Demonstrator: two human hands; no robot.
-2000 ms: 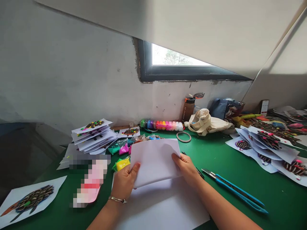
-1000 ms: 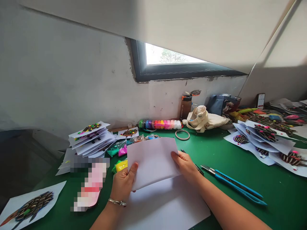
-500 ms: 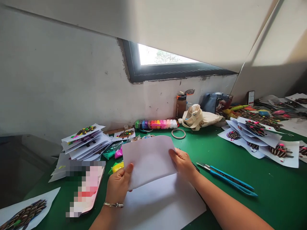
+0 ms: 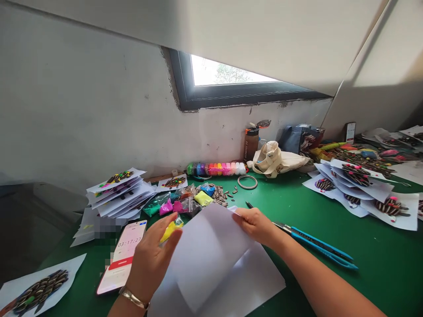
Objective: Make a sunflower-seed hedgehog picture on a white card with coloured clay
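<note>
A white sheet of paper point(image 4: 211, 251) is pinched at its upper right corner by my right hand point(image 4: 253, 223), and it hangs tilted over another white sheet point(image 4: 256, 286) on the table. My left hand point(image 4: 155, 251), with a silver bracelet at the wrist, is off the paper's left edge, its thumb and fingers apart. Behind that hand lies a small bag of yellow clay point(image 4: 172, 228). A black pen tip point(image 4: 249, 204) shows just beyond my right hand. The blue-handled craft knife point(image 4: 320, 246) lies to the right of my right forearm.
A phone point(image 4: 127, 251) with a timer lies left. Stacked seed pictures stand at left point(image 4: 120, 193) and right point(image 4: 360, 185). At the back are clay bags point(image 4: 167, 207), sunflower seeds point(image 4: 216, 193), a tape ring point(image 4: 247, 182), a bottle point(image 4: 251, 145) and a cloth bag point(image 4: 272, 160).
My left hand has let go of the paper and moved left with its fingers spread. The sheet in my right hand has swung down and tilted, uncovering clay bags and seeds behind.
</note>
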